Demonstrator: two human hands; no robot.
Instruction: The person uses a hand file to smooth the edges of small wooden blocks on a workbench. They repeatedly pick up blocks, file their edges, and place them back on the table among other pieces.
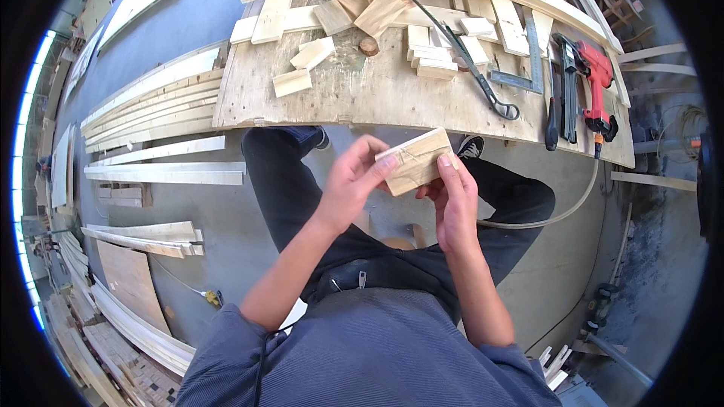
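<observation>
Left hand (348, 181): raised above the lap, fingers extended and pressed flat against the near face of a wood block (416, 160), thumb behind or beneath, exact thumb contact hidden.

Right hand (451, 200): closed about the block's lower right corner, thumb up along the right edge, fingers curled underneath.

Wood block: pale, rectangular, flat-faced, tilted with its right end higher; held in the air between both hands, in front of the knees and just short of the workbench (362, 94) edge. Likely light, stiff, dry and not slippery; edges possibly splintery. Best taken by the long edges or opposite corners, faces left free.

Beyond the hands, on the workbench: loose offcuts (302, 68) of similar wood, a stack of short cut pieces (430, 56), a long-handled plier-like tool (471, 68), a metal square (528, 68), a red power drill (597, 87) at the right end.

Under the bench: dark trousers, one shoe (471, 146), a pale hose (558, 211) curving across the floor.

Left of the bench: long planks (158, 98) laid in rows on the grey floor.
</observation>
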